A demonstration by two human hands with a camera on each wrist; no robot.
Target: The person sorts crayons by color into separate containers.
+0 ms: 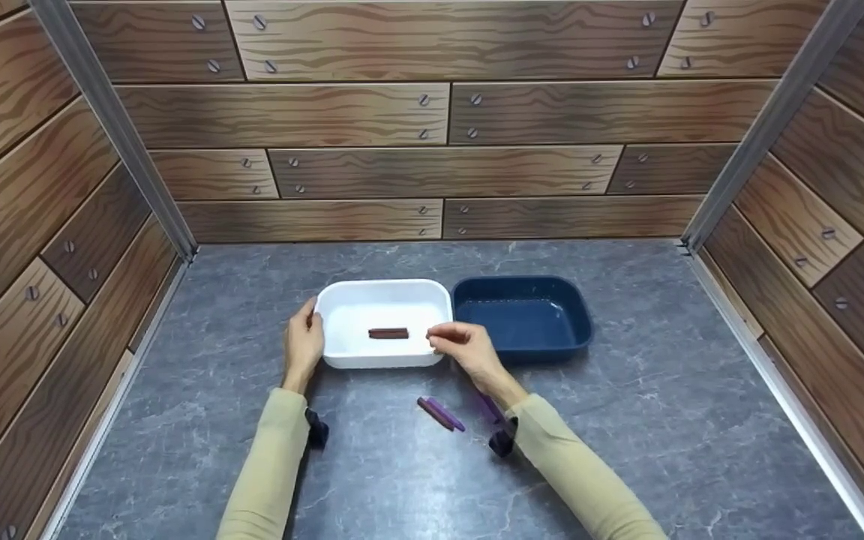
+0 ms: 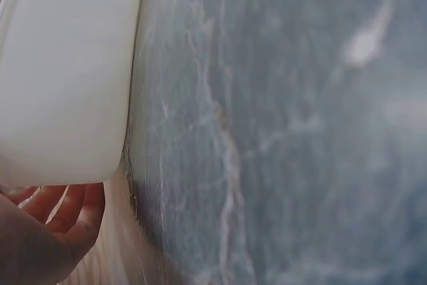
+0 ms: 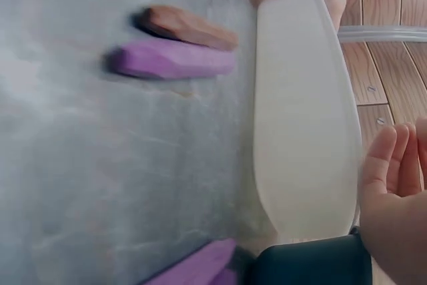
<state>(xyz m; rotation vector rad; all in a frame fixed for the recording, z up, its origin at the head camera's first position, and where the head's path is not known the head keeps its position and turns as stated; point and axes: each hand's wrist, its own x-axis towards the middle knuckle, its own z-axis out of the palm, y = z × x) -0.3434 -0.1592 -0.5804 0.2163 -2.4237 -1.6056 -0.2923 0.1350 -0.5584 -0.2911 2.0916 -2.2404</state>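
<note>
My left hand point(image 1: 303, 341) grips the left wall of a white tray point(image 1: 383, 360), fingers along its outside. Inside the tray, brown sticks point(image 1: 388, 334) lie side by side. Over the tray's right rim reaches my right hand point(image 1: 469, 349), thumb and fingertips close together above the inside; I cannot tell whether something small sits between them. In front of the tray a brown stick point(image 1: 435, 414) and a purple stick point(image 1: 446, 414) lie side by side, faceted and blunt-ended in the right wrist view. More purple point(image 3: 200, 265) shows near the right wrist.
A dark blue tray point(image 1: 522, 352) stands against the white tray's right side, with no sticks showing inside. The grey marbled tabletop point(image 1: 372, 480) is enclosed by wood-patterned walls point(image 1: 432, 172) at the back and both sides, with metal strips point(image 1: 732, 135) at the corners.
</note>
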